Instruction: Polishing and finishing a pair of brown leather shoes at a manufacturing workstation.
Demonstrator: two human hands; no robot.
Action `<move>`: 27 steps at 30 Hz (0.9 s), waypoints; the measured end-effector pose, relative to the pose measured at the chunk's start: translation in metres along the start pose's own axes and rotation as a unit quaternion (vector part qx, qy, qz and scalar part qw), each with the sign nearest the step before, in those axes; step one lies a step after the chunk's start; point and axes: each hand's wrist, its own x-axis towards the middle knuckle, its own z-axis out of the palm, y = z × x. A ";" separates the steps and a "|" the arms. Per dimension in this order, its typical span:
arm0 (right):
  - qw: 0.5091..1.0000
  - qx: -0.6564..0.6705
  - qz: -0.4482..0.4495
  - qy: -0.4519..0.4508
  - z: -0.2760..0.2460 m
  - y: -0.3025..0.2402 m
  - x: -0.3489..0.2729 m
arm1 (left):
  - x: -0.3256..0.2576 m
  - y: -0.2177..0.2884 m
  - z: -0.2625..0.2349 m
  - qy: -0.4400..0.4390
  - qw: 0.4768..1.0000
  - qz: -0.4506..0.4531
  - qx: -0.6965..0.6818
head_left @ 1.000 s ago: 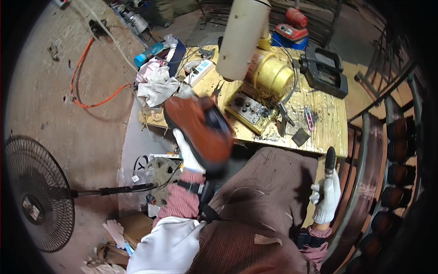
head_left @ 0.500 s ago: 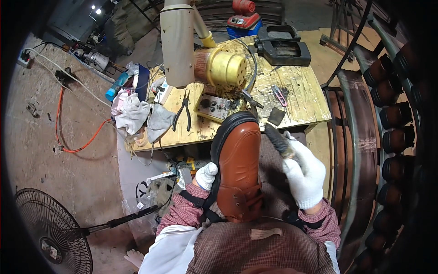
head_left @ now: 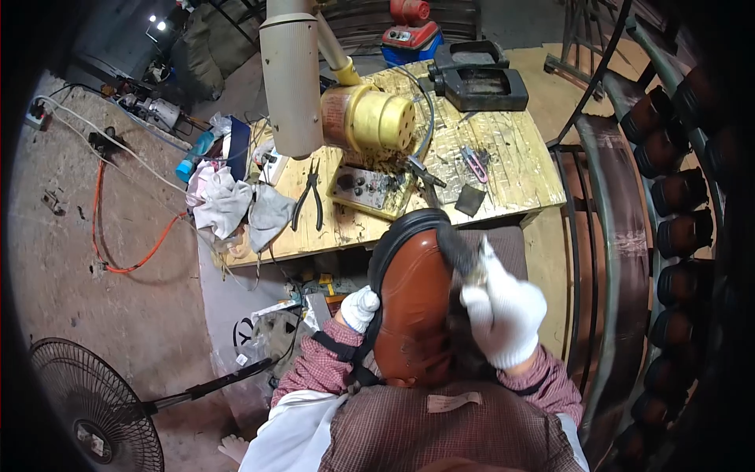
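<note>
A brown leather shoe (head_left: pixel 413 303) with a black sole stands toe away from me over my lap, its upper turned to the right. My left hand (head_left: pixel 359 310), in a white glove, is closed on its left edge at the sole. In my gloved right hand (head_left: pixel 507 315) is a dark-bristled brush (head_left: pixel 456 250), gripped near its base. The bristles lie against or just over the right side of the toe; contact is hard to tell. The shoe's heel end is partly hidden near my checked apron (head_left: pixel 409 429).
Ahead stands a wooden workbench (head_left: pixel 503 189) with pliers (head_left: pixel 309 197), a yellow blower-like machine (head_left: pixel 373 118), a pink cutter (head_left: pixel 474 165), rags (head_left: pixel 222 203) and a black tray (head_left: pixel 481 90). A fan (head_left: pixel 94 409) is at lower left. Racks of brown shoes (head_left: pixel 680 193) line the right.
My right hand has brought the brush left, from beside the shoe to its toe. The shoe's toe has dropped slightly closer to me, with my left hand still on it.
</note>
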 end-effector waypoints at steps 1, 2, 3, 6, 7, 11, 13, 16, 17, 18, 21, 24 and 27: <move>1.000 -0.006 -0.002 -0.026 0.001 -0.001 -0.001 | 0.000 -0.001 -0.001 -0.001 1.000 0.003 -0.007; 0.998 -0.010 0.019 -0.061 0.002 0.000 -0.002 | -0.001 -0.002 -0.002 -0.036 0.999 0.025 -0.026; 0.996 -0.006 0.028 -0.079 0.003 -0.001 -0.004 | 0.000 -0.002 -0.002 -0.042 0.999 0.014 -0.030; 0.996 -0.047 0.064 -0.034 0.007 0.002 -0.006 | 0.000 -0.004 -0.003 0.008 1.000 -0.006 -0.015; 0.999 -0.028 0.039 -0.002 0.008 0.002 -0.008 | 0.001 -0.005 -0.004 0.005 1.000 -0.004 -0.014; 0.999 0.044 -0.002 -0.002 0.009 0.005 -0.012 | 0.002 -0.012 -0.012 -0.001 1.000 0.005 -0.031; 0.998 -0.010 0.036 -0.056 0.011 0.006 -0.013 | 0.004 -0.015 -0.014 0.031 0.998 0.002 -0.049; 0.994 -0.092 0.028 -0.051 0.015 0.009 -0.014 | 0.008 -0.018 -0.013 -0.017 0.998 0.014 -0.058; 0.996 -0.083 0.023 -0.036 0.018 0.011 -0.014 | 0.008 -0.016 -0.012 -0.078 0.995 0.027 -0.051; 0.993 -0.094 0.044 -0.058 0.019 0.011 -0.014 | 0.008 -0.016 -0.009 -0.146 0.984 0.040 -0.095; 0.998 -0.051 0.001 -0.042 0.024 0.015 -0.015 | 0.004 -0.011 0.000 -0.138 0.979 0.037 -0.148; 0.994 -0.067 0.026 -0.077 0.024 0.014 -0.014 | -0.002 -0.007 0.008 -0.056 0.985 -0.010 -0.161; 0.998 -0.050 0.001 -0.037 0.022 0.010 -0.012 | -0.003 -0.008 0.009 -0.006 0.999 -0.002 -0.032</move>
